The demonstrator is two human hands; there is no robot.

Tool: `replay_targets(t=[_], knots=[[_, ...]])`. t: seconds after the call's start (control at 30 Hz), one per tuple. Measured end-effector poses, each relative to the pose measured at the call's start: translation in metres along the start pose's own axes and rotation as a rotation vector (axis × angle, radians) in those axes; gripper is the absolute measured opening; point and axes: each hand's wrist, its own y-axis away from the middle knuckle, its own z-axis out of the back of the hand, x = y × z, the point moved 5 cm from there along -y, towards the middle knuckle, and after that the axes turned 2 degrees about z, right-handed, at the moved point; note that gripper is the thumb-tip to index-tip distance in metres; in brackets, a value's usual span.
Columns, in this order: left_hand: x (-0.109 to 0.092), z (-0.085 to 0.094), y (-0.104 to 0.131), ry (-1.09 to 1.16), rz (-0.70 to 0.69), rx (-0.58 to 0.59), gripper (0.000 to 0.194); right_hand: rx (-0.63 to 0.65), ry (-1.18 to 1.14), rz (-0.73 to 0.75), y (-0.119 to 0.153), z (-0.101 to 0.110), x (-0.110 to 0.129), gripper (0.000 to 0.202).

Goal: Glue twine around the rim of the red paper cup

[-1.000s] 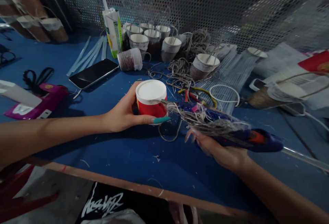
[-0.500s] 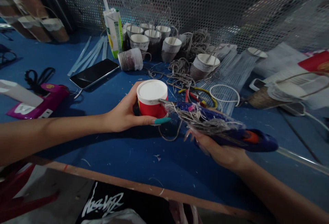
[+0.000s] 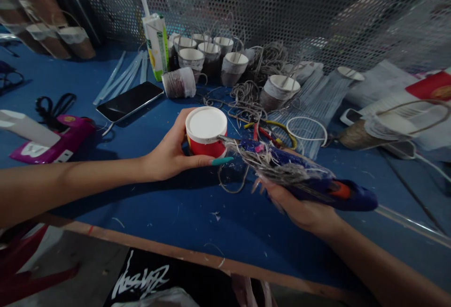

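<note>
A red paper cup (image 3: 204, 149) with its white base facing up is held by my left hand (image 3: 172, 149), the thumb in front and the fingers around the far side. My right hand (image 3: 299, 206) is closed around a blue glue gun (image 3: 303, 175) covered in dried glue strands and fuzz. Its metal nozzle meets the cup's side just below the white rim. From the gun's rear sticks a clear glue stick (image 3: 410, 222). Below the nozzle, a loop of cord (image 3: 234, 189) lies on the table.
Several cord-wrapped cups (image 3: 209, 53) stand at the back by a drink carton (image 3: 156, 44). A phone (image 3: 130, 102) and a purple packet (image 3: 54, 142) lie left. Tangled cord (image 3: 246, 93), pliers (image 3: 264, 131) and glue sticks (image 3: 310, 105) are behind the gun; a basket-like cup (image 3: 366, 131) lies right.
The cup has tipped slightly and shifted a little left and up in my left hand. The glue gun has moved slightly left with it, its nozzle still at the rim.
</note>
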Motion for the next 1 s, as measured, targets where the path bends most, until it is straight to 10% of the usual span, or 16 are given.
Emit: replay_targets(t=[1.0], knots=[[0.001, -0.001, 0.002, 0.098, -0.024, -0.036, 0.075, -0.078, 0.018, 0.057, -0.005, 0.003, 0.014, 0.015]])
